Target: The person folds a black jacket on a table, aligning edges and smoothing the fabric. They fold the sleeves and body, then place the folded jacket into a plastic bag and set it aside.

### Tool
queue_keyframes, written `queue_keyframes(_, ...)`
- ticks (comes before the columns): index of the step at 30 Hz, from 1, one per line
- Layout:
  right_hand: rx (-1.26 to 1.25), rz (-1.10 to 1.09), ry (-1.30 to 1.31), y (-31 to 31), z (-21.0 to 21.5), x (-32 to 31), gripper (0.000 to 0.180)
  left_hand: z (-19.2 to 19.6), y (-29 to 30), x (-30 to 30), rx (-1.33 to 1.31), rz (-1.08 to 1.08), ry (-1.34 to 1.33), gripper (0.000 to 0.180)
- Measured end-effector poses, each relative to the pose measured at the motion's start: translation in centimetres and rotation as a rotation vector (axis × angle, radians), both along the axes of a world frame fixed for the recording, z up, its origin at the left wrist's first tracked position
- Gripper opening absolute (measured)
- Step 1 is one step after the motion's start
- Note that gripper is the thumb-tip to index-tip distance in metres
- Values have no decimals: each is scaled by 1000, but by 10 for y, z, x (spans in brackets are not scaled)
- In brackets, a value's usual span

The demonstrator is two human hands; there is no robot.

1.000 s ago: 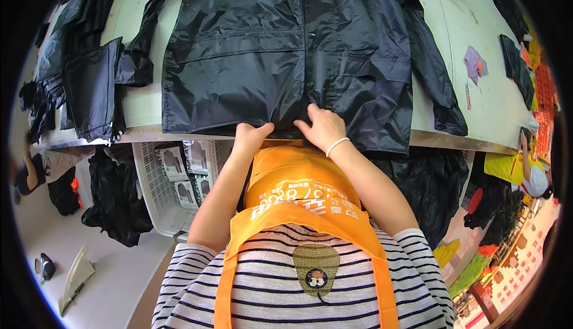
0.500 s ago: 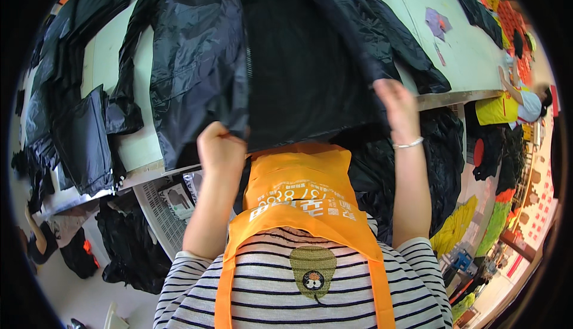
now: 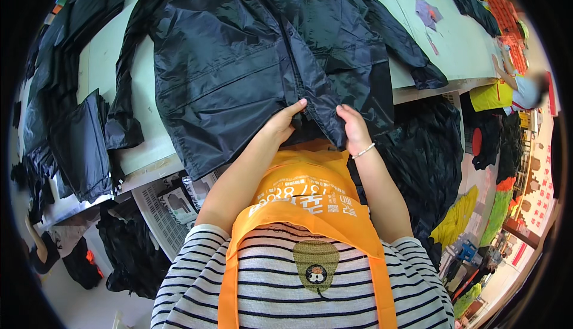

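A shiny dark navy jacket (image 3: 221,72) lies on the pale table with its sleeves spread and its hem hanging over the near edge. Its two front panels now meet near the middle. My left hand (image 3: 285,121) pinches the bottom corner of the left front panel beside the zipper. Close by, my right hand (image 3: 354,128), with a bracelet at the wrist, grips the lower edge of the right front panel, thumb on top. The fingers under the cloth are hidden on both hands.
Folded dark garments (image 3: 83,144) lie along the left of the pale table (image 3: 146,72). A small mauve cloth piece (image 3: 427,14) rests at the far right. Dark garments (image 3: 418,162) are heaped below the table edge. At right a co-worker (image 3: 525,93) leans by a yellow cloth.
Both hands have moved inward. The front panels, held apart before with the black lining showing, are now drawn together over it.
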State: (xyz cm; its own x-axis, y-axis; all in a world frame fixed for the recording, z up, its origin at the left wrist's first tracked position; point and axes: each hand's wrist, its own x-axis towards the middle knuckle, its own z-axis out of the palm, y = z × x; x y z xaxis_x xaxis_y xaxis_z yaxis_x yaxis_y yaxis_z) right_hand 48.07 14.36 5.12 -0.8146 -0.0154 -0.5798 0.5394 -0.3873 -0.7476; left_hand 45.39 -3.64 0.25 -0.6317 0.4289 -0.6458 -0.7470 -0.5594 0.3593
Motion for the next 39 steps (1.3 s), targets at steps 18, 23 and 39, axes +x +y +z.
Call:
queue_keyframes(18, 1506, 545, 621, -51, -6, 2, 18, -21, 7, -1, -108, -68, -5, 19)
queue_keyframes(23, 1150, 482, 349, -44, -17, 0, 27, -33, 10, 2, -269, -4, -1, 32)
queue_keyframes(39, 80, 48, -189, -29, -22, 7, 9, -17, -6, 23, -179, 281, -33, 16)
